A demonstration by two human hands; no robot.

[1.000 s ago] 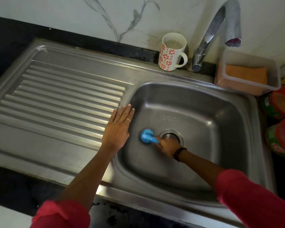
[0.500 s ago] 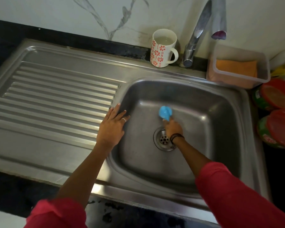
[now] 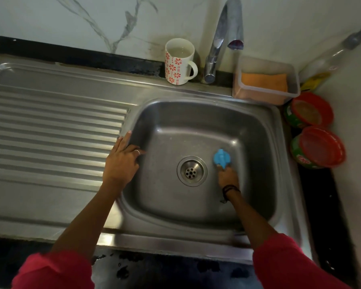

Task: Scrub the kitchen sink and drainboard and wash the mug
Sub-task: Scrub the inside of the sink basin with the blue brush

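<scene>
Stainless-steel kitchen sink basin [image 3: 196, 207] was set in a dark worktop [image 3: 321, 215], with the ribbed steel drainboard [image 3: 50, 130] adjoining on its left. The round perforated drain strainer [image 3: 192, 171] sat at the basin floor's centre.

Right hand [image 3: 227, 177] was down inside the basin, fingers curled round the handle of a small blue plastic scrubber [image 3: 221, 158]; the scrubber head lay against the basin floor just right of the strainer. A dark band showed at that wrist.

Left hand [image 3: 121, 161] rested flat, fingers straight and holding nothing, on the rim where drainboard met basin, fingertips reaching over the basin's left edge. A ring was visible on one finger.

White ceramic mug with red flower print [image 3: 178, 62] stood upright on the back ledge, just left of the chrome tap [image 3: 219, 44], handle toward the tap; it appeared to hold liquid.

Right of the tap stood a translucent plastic tub [image 3: 263, 94] containing an orange sponge [image 3: 264, 81]. Two red-lidded round containers [image 3: 315, 134] sat on the worktop right of the basin. Both sleeves were red.
</scene>
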